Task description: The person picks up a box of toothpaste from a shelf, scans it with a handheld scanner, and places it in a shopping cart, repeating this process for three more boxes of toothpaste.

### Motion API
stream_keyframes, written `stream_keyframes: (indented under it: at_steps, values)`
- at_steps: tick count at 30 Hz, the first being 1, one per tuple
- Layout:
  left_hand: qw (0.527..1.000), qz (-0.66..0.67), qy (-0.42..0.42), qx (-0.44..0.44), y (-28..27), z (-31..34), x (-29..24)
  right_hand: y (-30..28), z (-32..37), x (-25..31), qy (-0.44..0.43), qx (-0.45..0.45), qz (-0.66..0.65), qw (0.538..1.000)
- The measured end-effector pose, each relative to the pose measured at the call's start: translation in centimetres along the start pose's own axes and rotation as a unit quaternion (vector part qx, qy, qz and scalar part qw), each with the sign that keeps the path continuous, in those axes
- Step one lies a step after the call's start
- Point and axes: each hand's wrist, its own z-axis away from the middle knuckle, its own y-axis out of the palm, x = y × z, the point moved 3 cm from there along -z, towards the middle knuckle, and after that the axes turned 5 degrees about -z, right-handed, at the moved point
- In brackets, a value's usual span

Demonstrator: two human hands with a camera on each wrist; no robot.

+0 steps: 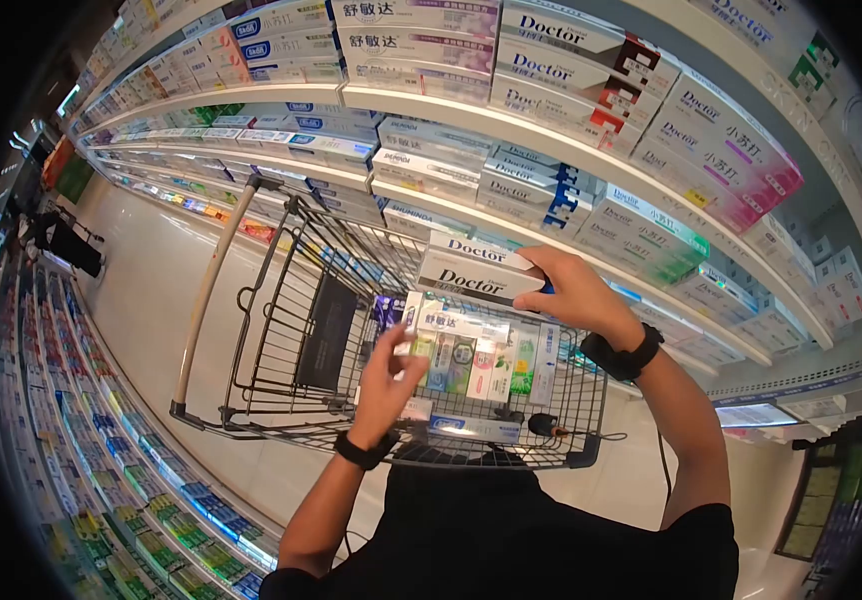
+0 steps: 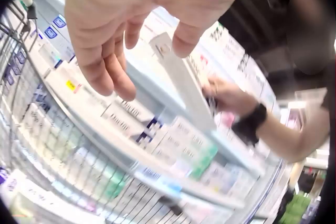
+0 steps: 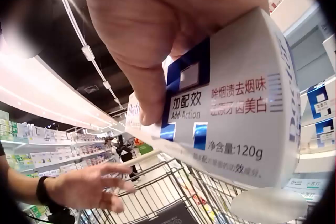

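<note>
Doctor box [image 1: 473,281] is being held above the shelf-side edge of the wire cart [image 1: 583,457], its printed faces showing in the head view. From left to right: the handle [image 1: 213,290] is spanning the cart's left end. The left hand [image 1: 383,385] is hovering over the body-side part of the cart, open, its fingers loosely bent and gripping nothing. Smaller boxes [image 1: 485,368] are lying on the cart floor between both long edges. The right hand [image 1: 579,292] is gripping the right end of the Doctor box. Shelves [image 1: 551,128] of packaged boxes are running alongside.
</note>
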Motion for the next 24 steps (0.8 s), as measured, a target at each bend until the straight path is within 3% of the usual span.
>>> stream_keyframes:
  at_steps: [3,6,9,12,16,19,20,24]
  values:
    - [0.972,0.231,0.009,0.047,0.7,-2.4,-5.9,0.4,2.9,0.7,0.02,0.053,-0.01,0.998]
    - [0.975,0.205,0.018,0.084,1.9,-3.2,-6.7,0.3,4.7,0.8,0.032,0.092,-0.033,0.995]
    - [0.981,0.169,0.017,0.097,2.8,-3.2,-6.1,0.1,6.7,0.4,0.022,0.061,-0.024,0.998]
    - [0.967,0.233,0.001,0.101,3.5,-2.7,-4.8,-1.1,9.5,-0.2,0.027,-0.064,-0.072,0.995]
    - [0.955,0.281,-0.016,0.097,3.1,-2.2,-3.8,0.0,13.9,-3.6,0.138,-0.208,-0.29,0.924]
    - [0.951,0.291,-0.015,0.101,2.8,-2.0,-3.7,2.6,15.0,-4.0,0.228,-0.106,-0.487,0.836]
    - [0.953,0.286,-0.011,0.101,2.8,-2.1,-3.6,3.2,15.0,-4.0,0.221,-0.103,-0.517,0.821]
    - [0.964,0.243,0.007,0.109,2.6,-1.7,-4.1,3.2,15.2,-4.3,0.194,-0.065,-0.535,0.82]
